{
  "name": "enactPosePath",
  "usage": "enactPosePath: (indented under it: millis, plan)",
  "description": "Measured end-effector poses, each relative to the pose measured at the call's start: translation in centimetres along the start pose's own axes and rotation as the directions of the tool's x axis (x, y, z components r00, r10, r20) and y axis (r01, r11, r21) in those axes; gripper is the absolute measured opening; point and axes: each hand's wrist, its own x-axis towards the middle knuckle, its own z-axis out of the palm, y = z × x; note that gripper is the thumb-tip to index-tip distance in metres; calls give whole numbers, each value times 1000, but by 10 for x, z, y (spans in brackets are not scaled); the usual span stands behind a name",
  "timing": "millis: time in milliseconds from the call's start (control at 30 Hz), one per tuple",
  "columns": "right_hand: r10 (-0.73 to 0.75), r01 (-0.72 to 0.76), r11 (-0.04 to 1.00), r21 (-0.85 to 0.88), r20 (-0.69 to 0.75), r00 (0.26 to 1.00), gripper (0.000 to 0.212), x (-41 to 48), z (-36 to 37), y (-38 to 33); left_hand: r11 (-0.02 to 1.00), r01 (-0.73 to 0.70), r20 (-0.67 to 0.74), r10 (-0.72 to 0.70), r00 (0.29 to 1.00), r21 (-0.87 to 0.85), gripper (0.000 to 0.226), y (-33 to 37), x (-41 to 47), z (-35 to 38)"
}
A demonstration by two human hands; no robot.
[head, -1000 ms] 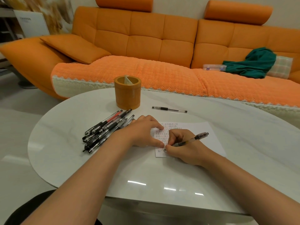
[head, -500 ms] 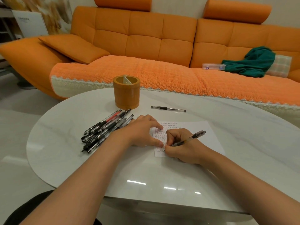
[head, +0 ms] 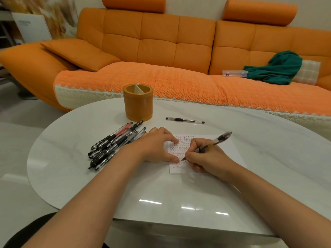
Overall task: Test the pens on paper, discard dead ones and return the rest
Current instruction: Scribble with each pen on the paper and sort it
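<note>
My right hand [head: 207,158] has crept slightly up the paper [head: 231,151], its fingers curled round the pen [head: 217,140] with the tip on the sheet. The marks are too small for me to read. My left hand [head: 157,145] presses the paper flat with straight fingers, partly hiding the pen pile [head: 111,145] on the surface [head: 179,190].

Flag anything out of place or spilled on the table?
Nothing spilled or damaged. A lone pen lies beyond the paper, right of the orange holder, apart from the loose pile of pens by the left hand. No pens stick out of the holder. Probably sorting, not a mishap.
</note>
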Motion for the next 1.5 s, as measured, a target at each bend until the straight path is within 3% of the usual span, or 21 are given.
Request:
enactPosePath:
  millis: [167,367,733,1500]
  plan:
    - [0,0,999,47,1,1000,12,2,1,0,1000,-9,2,9,1000,5,73,-2,0,1]
    - [-98,104,977,-184,41,994,19,2,4,4,1000,-14,1,14,1000,2,73,-1,-1,1]
    - [-162,174,937,-303,66,985,21,2,6,11,1000,-5,-48,6,999,23,69,4,-2,2]
    - [-154,170,953,-253,79,985,18,1,5,11,1000,13,-32,-13,999,16,70,7,-4,1]
